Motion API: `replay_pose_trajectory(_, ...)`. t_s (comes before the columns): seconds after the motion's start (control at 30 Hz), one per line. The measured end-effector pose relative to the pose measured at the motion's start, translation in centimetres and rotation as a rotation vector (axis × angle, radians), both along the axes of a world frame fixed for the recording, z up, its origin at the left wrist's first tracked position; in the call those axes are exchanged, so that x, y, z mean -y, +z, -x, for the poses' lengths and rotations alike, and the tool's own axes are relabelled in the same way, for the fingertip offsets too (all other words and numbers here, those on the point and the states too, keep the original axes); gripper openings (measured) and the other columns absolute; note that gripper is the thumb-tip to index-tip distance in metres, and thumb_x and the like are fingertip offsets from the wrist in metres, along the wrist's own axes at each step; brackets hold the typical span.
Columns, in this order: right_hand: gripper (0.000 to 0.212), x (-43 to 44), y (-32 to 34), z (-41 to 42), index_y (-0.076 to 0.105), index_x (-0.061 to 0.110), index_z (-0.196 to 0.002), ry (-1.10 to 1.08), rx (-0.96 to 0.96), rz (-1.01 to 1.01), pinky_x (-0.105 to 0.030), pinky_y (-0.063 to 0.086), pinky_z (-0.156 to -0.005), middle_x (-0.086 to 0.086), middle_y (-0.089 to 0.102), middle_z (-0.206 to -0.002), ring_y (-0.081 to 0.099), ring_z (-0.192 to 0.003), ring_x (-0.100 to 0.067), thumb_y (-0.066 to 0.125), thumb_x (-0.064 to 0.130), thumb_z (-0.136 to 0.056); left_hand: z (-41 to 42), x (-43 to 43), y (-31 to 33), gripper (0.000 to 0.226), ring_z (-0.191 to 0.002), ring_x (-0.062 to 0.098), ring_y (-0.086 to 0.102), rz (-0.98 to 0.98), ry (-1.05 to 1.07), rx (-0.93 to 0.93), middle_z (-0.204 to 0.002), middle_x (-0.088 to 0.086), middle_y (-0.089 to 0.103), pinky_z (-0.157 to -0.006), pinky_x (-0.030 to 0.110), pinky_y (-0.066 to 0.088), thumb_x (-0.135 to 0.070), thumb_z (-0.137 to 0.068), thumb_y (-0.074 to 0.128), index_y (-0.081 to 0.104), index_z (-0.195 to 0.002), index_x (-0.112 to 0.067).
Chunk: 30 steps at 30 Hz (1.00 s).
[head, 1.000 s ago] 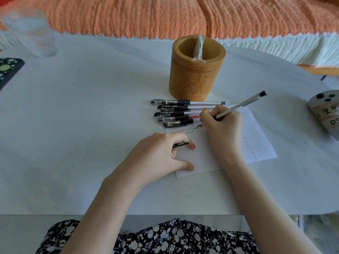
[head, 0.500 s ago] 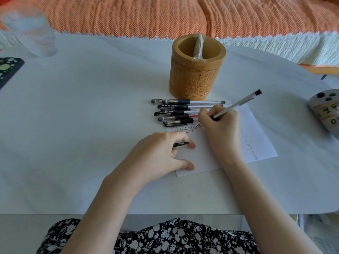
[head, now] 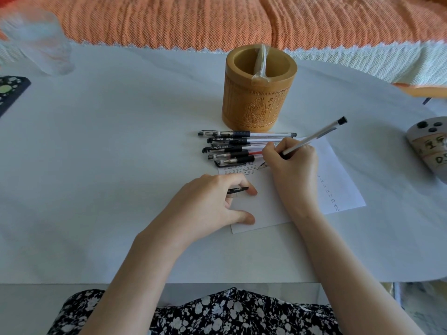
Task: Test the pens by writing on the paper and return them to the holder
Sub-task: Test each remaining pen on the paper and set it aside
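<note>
Left hand (head: 212, 201) sits low on the white table (head: 108, 153), fingers curled around a black pen cap (head: 238, 189), thumb tip pressed flat on the near-left corner of the paper (head: 338, 180). Out at ten o'clock from that hand stands a blurred clear glass (head: 41, 44), and at nine o'clock a dark patterned object (head: 12, 90) pokes in from the table's edge; what it is, I cannot tell.

Moving right, at twelve o'clock from the left hand lies a row of capped pens (head: 232, 148), side by side, caps pointing to nine o'clock, the nearest one overlapping the top edge of the paper. Just beyond them, again at twelve, stands the carved wooden holder (head: 258, 97), upright, with only a clear plastic sleeve (head: 261, 61) leaning inside.

Now the right hand (head: 292, 165): it grips an uncapped pen (head: 314, 136) in a writing hold, tip down on the paper beside two rows of small written marks, barrel slanting up towards two o'clock. A column of handwritten numbers runs down the sheet at three o'clock from the wrist.

Far out at three o'clock a grey rounded object (head: 428, 143) with dark knobs sits at the table's edge. Orange cloth (head: 217, 18) fills the background at twelve.
</note>
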State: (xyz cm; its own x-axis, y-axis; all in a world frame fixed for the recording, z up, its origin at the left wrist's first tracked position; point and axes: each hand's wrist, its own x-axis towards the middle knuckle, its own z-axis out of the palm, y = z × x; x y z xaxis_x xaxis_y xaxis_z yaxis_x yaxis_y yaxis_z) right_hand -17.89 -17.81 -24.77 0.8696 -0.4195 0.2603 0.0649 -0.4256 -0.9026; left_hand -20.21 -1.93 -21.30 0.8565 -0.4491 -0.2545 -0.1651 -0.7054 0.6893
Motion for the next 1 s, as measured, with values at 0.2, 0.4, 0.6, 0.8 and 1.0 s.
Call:
replay_pose_trajectory(0.2, 0.040, 0.00, 0.08, -0.03, 0.032, 0.014, -0.050, 0.009, -0.013, -0.012, -0.016, 0.019, -0.044, 0.007, 0.026, -0.038, 0.022, -0.047, -0.008, 0.059, 0.008, -0.079, -0.06, 0.04, 0.03, 0.034, -0.039, 0.003, 0.038, 0.000, -0.003, -0.004, -0.043, -0.008, 0.035, -0.050, 0.022, 0.027, -0.041, -0.066, 0.078, 0.060, -0.095, -0.043)
replay_pose_trajectory(0.4, 0.044, -0.04, 0.12, 0.02, 0.029, 0.018, -0.049, 0.019, -0.011, -0.006, -0.016, 0.020, -0.042, 0.008, 0.027, -0.036, 0.023, -0.045, -0.008, 0.059, 0.006, -0.078, -0.01, 0.02, 0.07, 0.034, -0.041, 0.001, 0.040, 0.000, 0.000, -0.001, -0.047, -0.008, 0.035, -0.052, 0.022, 0.030, -0.041, -0.066, 0.078, 0.060, -0.095, -0.044)
replay_pose_trajectory(0.6, 0.044, -0.02, 0.21, 0.10, 0.029, 0.018, -0.048, 0.025, -0.014, 0.004, -0.015, 0.020, -0.042, 0.008, 0.028, -0.035, 0.024, -0.044, -0.007, 0.059, 0.005, -0.077, 0.02, 0.03, 0.15, 0.034, -0.039, 0.000, 0.039, -0.002, -0.002, -0.006, -0.045, -0.008, 0.033, -0.052, 0.022, 0.029, -0.040, -0.066, 0.078, 0.061, -0.095, -0.043)
replay_pose_trajectory(0.8, 0.038, -0.03, 0.28, 0.15, 0.033, 0.013, -0.051, 0.016, -0.009, -0.025, -0.016, 0.019, -0.043, 0.008, 0.027, -0.038, 0.022, -0.047, -0.007, 0.058, 0.005, -0.078, 0.00, 0.06, 0.15, 0.034, -0.040, 0.002, 0.039, -0.006, 0.000, -0.008, -0.043, -0.008, 0.033, -0.051, 0.022, 0.030, -0.040, -0.066, 0.078, 0.061, -0.095, -0.043)
replay_pose_trajectory(1.0, 0.040, -0.07, 0.24, 0.09, 0.032, 0.013, -0.051, 0.022, 0.002, -0.001, -0.016, 0.021, -0.043, 0.008, 0.026, -0.037, 0.023, -0.046, -0.008, 0.058, 0.006, -0.079, -0.04, 0.10, 0.14, 0.034, -0.039, 0.000, 0.040, 0.002, 0.001, -0.012, -0.043, -0.008, 0.034, -0.051, 0.022, 0.029, -0.041, -0.066, 0.078, 0.061, -0.095, -0.043)
